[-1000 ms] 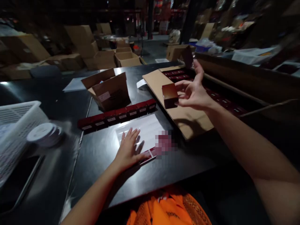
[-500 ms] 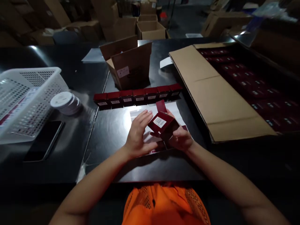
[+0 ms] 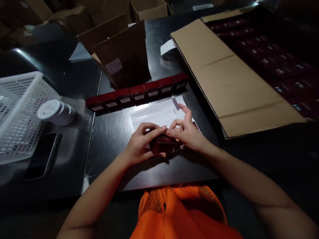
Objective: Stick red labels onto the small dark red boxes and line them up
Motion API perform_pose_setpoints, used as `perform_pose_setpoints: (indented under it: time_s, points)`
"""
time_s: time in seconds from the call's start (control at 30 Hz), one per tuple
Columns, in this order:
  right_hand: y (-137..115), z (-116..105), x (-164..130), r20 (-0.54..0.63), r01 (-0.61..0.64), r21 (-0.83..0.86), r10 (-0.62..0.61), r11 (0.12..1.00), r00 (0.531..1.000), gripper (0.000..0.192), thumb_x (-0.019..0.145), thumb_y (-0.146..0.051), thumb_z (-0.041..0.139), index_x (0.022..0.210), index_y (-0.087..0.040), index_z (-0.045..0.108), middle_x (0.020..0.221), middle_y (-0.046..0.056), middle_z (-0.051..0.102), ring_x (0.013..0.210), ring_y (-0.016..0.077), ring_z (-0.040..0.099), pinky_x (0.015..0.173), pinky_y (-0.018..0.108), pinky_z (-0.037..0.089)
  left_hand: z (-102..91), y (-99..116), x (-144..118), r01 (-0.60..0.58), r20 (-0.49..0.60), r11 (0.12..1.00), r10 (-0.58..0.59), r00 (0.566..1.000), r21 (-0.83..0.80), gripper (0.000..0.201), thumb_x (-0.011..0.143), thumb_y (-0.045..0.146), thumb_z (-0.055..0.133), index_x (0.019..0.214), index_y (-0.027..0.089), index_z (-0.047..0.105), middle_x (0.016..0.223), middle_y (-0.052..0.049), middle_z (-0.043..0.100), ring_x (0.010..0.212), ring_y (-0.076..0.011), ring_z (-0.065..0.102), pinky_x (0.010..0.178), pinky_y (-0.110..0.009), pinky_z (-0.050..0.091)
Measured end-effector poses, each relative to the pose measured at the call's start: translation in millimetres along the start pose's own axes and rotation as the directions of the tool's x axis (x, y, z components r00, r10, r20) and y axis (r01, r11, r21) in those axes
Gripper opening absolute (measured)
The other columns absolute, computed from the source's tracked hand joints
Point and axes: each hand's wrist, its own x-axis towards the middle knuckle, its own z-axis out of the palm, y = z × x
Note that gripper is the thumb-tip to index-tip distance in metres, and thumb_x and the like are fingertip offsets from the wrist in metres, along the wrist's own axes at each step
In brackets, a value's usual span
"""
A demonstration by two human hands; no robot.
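Both hands cupped round a small red box at the near middle of the black table.

The left hand (image 3: 141, 144) and right hand (image 3: 186, 134) grasp the small red box (image 3: 163, 144) from either side, fingertips meeting over its top; its long axis runs left to right (faces mostly hidden). It sits over a clear plastic sheet (image 3: 157, 114). Behind lies a row of red boxes (image 3: 138, 93), slanting up to the right. A cardboard flap (image 3: 231, 83) edges the right; bare tabletop (image 3: 112, 132) lies left.

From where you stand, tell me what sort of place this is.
Probably a warehouse packing station: open cardboard cartons, a row of small red boxes on the black table, and a large carton of red boxes.
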Motion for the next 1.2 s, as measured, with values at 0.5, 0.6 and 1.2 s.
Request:
perform_pose_setpoints:
  time_s: [0.5, 0.6, 1.2]
  points:
    - [9, 1, -4, 0.039, 0.646, -0.164, -0.649, 0.746, 0.760, 0.113, 0.063, -0.016, 0.088, 0.152, -0.024, 0.019, 0.109, 0.007, 0.067, 0.095, 0.0238, 0.072, 0.081, 0.036, 0.063, 26.4, -9, -2, 0.170, -0.116, 0.721, -0.329, 0.937, -0.672, 0.075, 0.065, 0.068, 0.080, 0.124, 0.030, 0.055, 0.136, -0.011, 0.063, 0.142, -0.0322, 0.046, 0.114, -0.052, 0.043]
    - [12, -2, -4, 0.056, 0.654, -0.241, -0.663, 0.717, 0.747, 0.114, 0.061, -0.015, 0.088, 0.151, -0.026, 0.019, 0.112, 0.006, 0.066, 0.095, 0.0224, 0.071, 0.074, 0.033, 0.063, 23.3, -12, -3, 0.134, -0.198, 0.802, -0.299, 0.933, -0.581, 0.083, 0.060, 0.055, 0.090, 0.131, 0.030, 0.055, 0.138, -0.011, 0.061, 0.131, -0.0300, 0.057, 0.109, -0.048, 0.049]
    - [16, -2, -8, 0.054, 0.609, -0.334, -0.630, 0.720, 0.775, 0.110, 0.062, -0.018, 0.089, 0.143, -0.036, 0.017, 0.116, 0.006, 0.063, 0.098, 0.0243, 0.072, 0.067, 0.033, 0.063, 6.8, -8, 1, 0.156, -0.141, 0.942, -0.205, 0.968, -0.298, 0.078, 0.064, 0.045, 0.091, 0.132, 0.026, 0.058, 0.126, -0.013, 0.066, 0.117, -0.0284, 0.064, 0.087, -0.037, 0.059]
